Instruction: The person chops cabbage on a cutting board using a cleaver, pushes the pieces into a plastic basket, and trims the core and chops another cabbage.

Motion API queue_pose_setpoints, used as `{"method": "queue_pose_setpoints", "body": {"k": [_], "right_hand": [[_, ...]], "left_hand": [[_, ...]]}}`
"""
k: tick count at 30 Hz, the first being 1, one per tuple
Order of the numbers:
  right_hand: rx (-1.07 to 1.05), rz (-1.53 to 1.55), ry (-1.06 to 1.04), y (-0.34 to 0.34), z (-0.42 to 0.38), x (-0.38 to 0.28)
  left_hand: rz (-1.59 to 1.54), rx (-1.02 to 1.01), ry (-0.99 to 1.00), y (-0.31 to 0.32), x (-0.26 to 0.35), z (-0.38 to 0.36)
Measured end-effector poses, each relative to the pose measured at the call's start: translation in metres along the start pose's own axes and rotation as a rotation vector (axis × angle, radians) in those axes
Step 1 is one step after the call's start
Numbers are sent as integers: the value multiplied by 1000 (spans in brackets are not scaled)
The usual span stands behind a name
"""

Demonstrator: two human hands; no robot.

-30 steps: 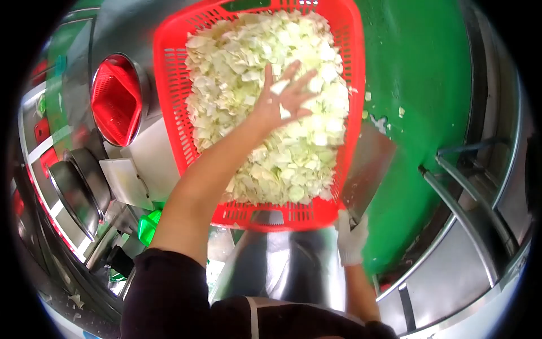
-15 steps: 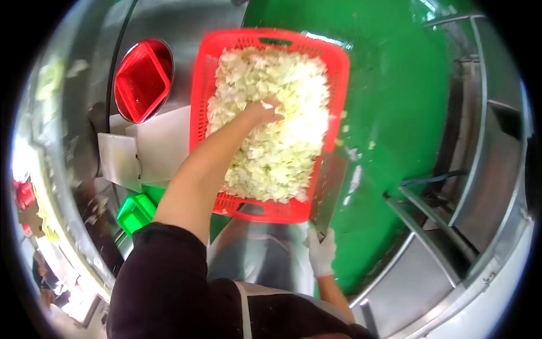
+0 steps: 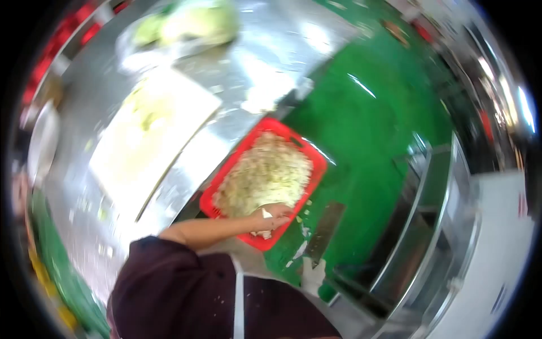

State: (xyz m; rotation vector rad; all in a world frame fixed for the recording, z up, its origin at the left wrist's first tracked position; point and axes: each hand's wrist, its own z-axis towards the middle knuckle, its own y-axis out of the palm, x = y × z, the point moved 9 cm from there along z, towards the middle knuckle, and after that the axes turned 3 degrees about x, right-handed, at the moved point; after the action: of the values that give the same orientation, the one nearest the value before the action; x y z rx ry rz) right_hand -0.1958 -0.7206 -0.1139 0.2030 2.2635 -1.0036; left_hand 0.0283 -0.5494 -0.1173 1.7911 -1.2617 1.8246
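Note:
A red plastic basket (image 3: 207,201) full of chopped pale cabbage (image 3: 262,169) lies below me, beside the metal table. My bare left hand (image 3: 275,216) reaches over the near end of the basket, by its right rim. White cabbage bits cling to that hand; its fingers are blurred, and whether they hold any cabbage is not clear. Lower right, my right hand (image 3: 313,275), in a white glove, grips the handle of a cleaver (image 3: 326,233). The wide blade points up and away over the green floor, apart from the basket.
The steel table (image 3: 226,73) at left carries a white cutting board (image 3: 152,141) with cabbage scraps and a bag of cabbage heads (image 3: 197,25). Scraps litter the green floor (image 3: 367,124). A metal frame (image 3: 420,220) stands at right.
The view has swung, bringing the table and cutting board in at left. My left hand has moved from mid-basket toward its near end. My right hand keeps the cleaver.

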Motion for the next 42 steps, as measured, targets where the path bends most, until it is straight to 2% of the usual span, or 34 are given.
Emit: {"method": "queue_pose_setpoints", "body": {"k": [1,3,5,6,7,8,9,10,11,12,14,17,18,19,21,22,24,26,28,30,33,35,37,40,41,42], "right_hand": [[-13,-10,-100,0,11,-2],[-24,-42,-271,1,26,-35],[-25,-133,-406,15,-10,-100],[-77,-138,-392,20,-22,-131],[-128,-148,-378,27,-40,-163],[-179,-152,-358,35,-48,-180],[-228,-113,-395,49,-46,-189],[-274,-77,-428,64,-39,-193],[-316,-45,-455,75,-40,-199],[-330,-28,-447,82,-45,-209],[-348,14,-415,101,-63,-229],[-326,-92,-522,112,-72,-246],[-314,-99,-490,111,-76,-247],[-304,-101,-463,112,-81,-249],[-301,-47,-441,126,-92,-261],[-299,-8,-436,130,-97,-264],[-313,19,-412,140,-102,-274],[-340,-2,-364,153,-107,-279],[-344,-2,-358,164,-117,-290],[-324,-51,-370,174,-124,-296],[-276,-178,-394,181,-129,-298],[-264,-223,-392,183,-131,-297],[-226,-231,-410,181,-132,-296],[-248,-77,-320,180,-133,-284],[-267,5,-282,181,-132,-282],[-265,23,-278,181,-132,-280]], "left_hand": [[153,62,216,-30,43,-21],[375,358,532,-100,97,-56],[601,717,523,-184,97,-121],[519,735,301,-219,42,-128],[616,1002,42,-261,40,-170],[739,1119,-202,-297,14,-198],[685,1273,-273,-332,-42,-230],[713,1366,-543,-364,-82,-259],[632,1482,-640,-392,-118,-286],[617,1492,-743,-411,-136,-299],[565,1530,-798,-449,-146,-297],[542,1257,-862,-473,-157,-252],[647,1086,-839,-468,-149,-227],[751,919,-806,-457,-140,-204],[696,768,-659,-428,-114,-174],[672,798,-534,-407,-110,-161],[486,651,-274,-384,-74,-151],[694,849,-132,-413,-75,-154],[491,1119,-115,-490,-110,-171],[690,1317,-544,-542,-131,-185],[621,1092,-731,-571,-157,-165],[494,1102,-696,-590,-196,-148],[394,1102,-679,-594,-200,-146],[45,1340,-327,-599,-236,-152],[51,1429,-329,-601,-222,-164],[128,1353,-321,-606,-219,-157]]}}
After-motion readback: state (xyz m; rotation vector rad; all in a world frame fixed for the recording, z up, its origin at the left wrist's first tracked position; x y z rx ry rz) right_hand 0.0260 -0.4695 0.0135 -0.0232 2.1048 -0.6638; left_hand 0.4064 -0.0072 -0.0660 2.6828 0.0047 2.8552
